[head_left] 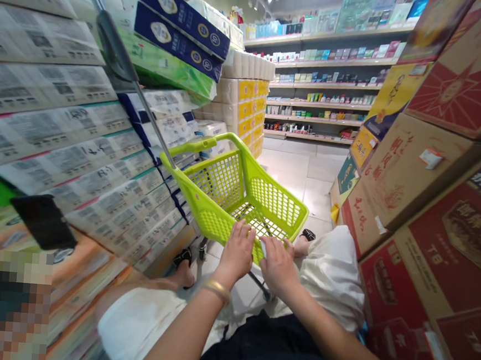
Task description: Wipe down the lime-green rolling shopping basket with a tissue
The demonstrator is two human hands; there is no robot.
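We crouched in an aisle, left hand (237,252) curled over the near rim of the still-empty green basket (278,202) before our knees, right hand (277,265) alongside, its grip unclear

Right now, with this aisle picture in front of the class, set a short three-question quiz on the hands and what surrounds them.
1. True or false: the left hand and the right hand both rest on the near rim of the green basket.
2. Which wrist wears the gold bangle? A) left B) right
3. Fill in: the cartons stacked on the person's right are mostly ____ in colour.

Key: 1 true; 2 A; 3 red.
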